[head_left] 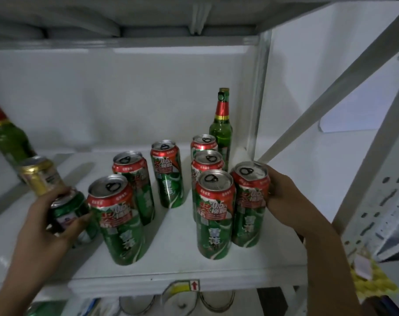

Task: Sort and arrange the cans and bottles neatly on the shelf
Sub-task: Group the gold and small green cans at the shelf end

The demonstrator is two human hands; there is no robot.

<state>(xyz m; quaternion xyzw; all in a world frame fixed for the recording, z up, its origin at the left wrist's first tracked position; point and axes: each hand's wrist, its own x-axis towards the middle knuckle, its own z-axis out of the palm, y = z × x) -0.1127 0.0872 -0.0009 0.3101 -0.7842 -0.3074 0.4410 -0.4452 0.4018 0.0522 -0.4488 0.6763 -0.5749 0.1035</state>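
Several tall green-and-red cans stand on the white shelf [171, 270]. My right hand [287, 199] wraps the rightmost can [248, 215], which stands beside a front can [213, 224]. Behind these are two more cans [206, 160] in a row, and a green bottle [221, 131] stands upright at the back right. My left hand [52, 222] grips a short dark green can [66, 215]. A gold-topped can [40, 176] leans just above that hand. Three cans [118, 215] form a loose group in the middle.
Another green bottle [7, 137] leans at the far left edge. A metal upright [259, 99] and a diagonal brace [330, 87] bound the shelf on the right. Round tins [180, 302] sit on the level below, and a yellow packet [371, 279] lies at the lower right.
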